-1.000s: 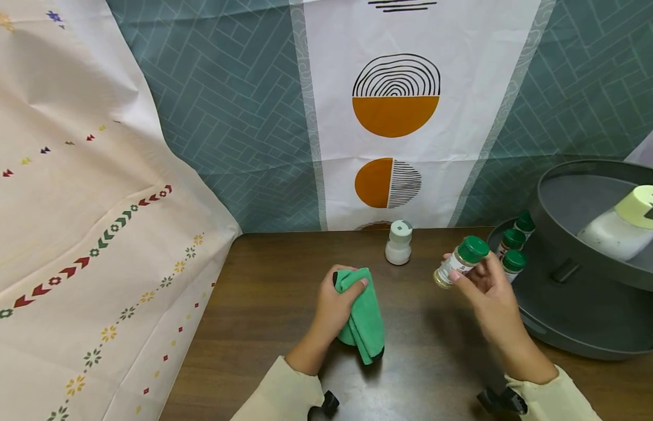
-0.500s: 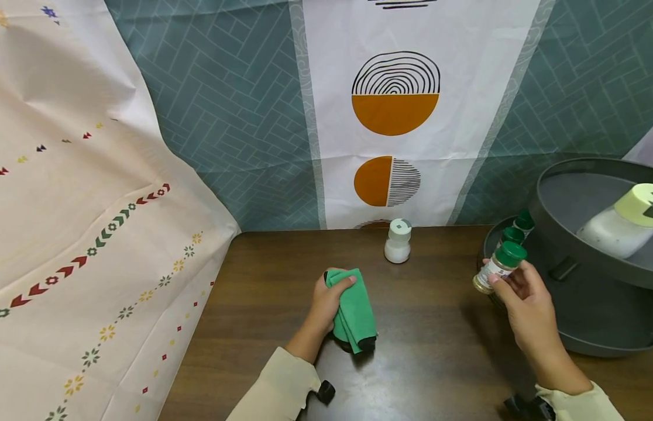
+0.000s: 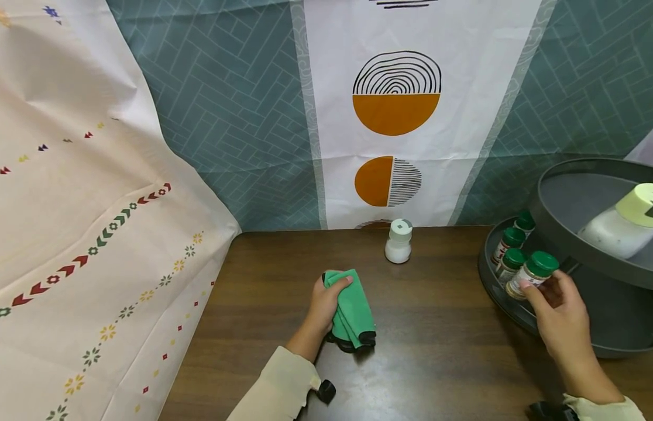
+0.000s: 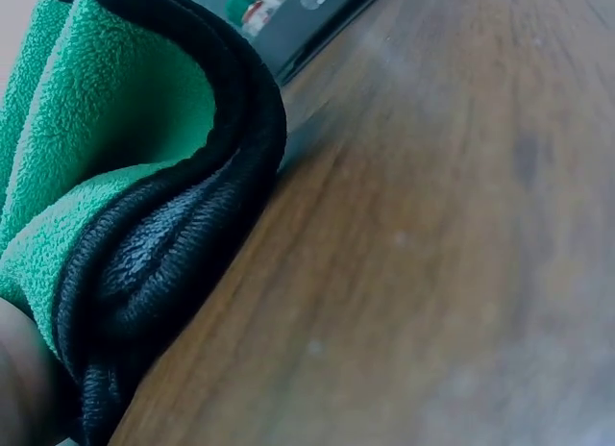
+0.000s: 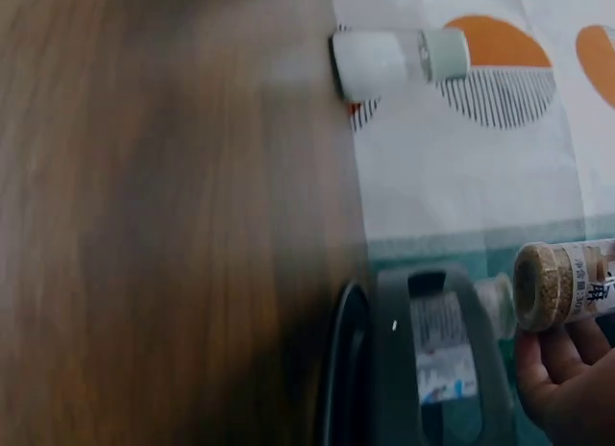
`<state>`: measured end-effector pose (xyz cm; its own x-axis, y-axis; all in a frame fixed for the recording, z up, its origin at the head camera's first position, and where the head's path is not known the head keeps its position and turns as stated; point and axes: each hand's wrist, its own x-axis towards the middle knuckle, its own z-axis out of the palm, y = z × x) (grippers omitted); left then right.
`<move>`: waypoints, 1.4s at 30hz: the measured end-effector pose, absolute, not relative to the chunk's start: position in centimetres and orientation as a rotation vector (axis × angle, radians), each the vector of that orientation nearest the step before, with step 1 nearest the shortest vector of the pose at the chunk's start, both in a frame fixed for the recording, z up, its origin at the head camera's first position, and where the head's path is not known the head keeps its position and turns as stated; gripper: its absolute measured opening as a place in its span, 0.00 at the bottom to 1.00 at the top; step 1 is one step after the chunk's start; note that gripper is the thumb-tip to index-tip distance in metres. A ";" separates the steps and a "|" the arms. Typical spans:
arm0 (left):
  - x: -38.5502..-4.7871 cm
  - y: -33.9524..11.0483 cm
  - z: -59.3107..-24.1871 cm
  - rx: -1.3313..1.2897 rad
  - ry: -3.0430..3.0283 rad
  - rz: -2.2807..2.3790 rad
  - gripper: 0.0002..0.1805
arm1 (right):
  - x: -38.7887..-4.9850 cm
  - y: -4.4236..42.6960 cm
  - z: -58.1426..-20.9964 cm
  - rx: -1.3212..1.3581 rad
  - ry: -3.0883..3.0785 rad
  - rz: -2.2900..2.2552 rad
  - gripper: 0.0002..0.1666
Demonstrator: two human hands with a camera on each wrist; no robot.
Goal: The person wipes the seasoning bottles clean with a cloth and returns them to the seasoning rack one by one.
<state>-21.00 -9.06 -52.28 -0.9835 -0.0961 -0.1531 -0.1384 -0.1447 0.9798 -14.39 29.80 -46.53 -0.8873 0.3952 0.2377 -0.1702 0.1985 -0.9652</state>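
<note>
My right hand (image 3: 563,316) pinches a small spice jar (image 3: 525,279) with a green lid, tilted a little, over the left side of the lower tray (image 3: 616,318). In the right wrist view the jar (image 5: 562,284) shows tan granules through its clear base, which is about level with or just above the tray's rim. Several similar green-lidded jars (image 3: 509,262) stand in the tray beside it. My left hand (image 3: 322,307) grips a folded green cloth (image 3: 354,310) with black edging, thumb on top, low over the table. The left wrist view shows the cloth's looped edge (image 4: 144,129) close up.
A white shaker bottle (image 3: 398,245) stands at the table's back edge by the hanging cloth backdrop (image 3: 242,117). The grey upper tray (image 3: 574,193) overhangs the lower one and holds a yellow-capped white bottle (image 3: 618,231). Patterned fabric (image 3: 95,234) drapes down the left side.
My right hand has carried the spice jar rightward from above the table to over the lower tray. My left hand with the cloth has shifted slightly left.
</note>
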 end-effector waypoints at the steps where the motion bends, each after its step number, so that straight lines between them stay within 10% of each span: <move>1: -21.0 -9.0 -52.2 -0.282 2.034 2.341 0.17 | -14.4 30.1 -46.6 -0.232 -2.084 1.687 0.27; 10: -20.9 -9.0 -52.1 -0.279 2.051 2.319 0.17 | -14.1 32.4 -47.0 -0.340 -2.414 1.293 0.19; 19: -20.9 -9.0 -52.3 -0.282 2.049 2.315 0.18 | -14.3 33.4 -47.0 -0.217 -2.777 1.001 0.35; 42: -20.9 -8.9 -52.5 -0.290 2.081 2.305 0.18 | -14.3 34.0 -46.8 -0.191 -2.929 0.931 0.41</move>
<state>-20.93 -8.91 -52.45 -0.9825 -0.1074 -0.1524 -0.1406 -0.1098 0.9840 -14.32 34.01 -46.80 -0.9903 0.1370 0.0217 0.0993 0.8096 -0.5785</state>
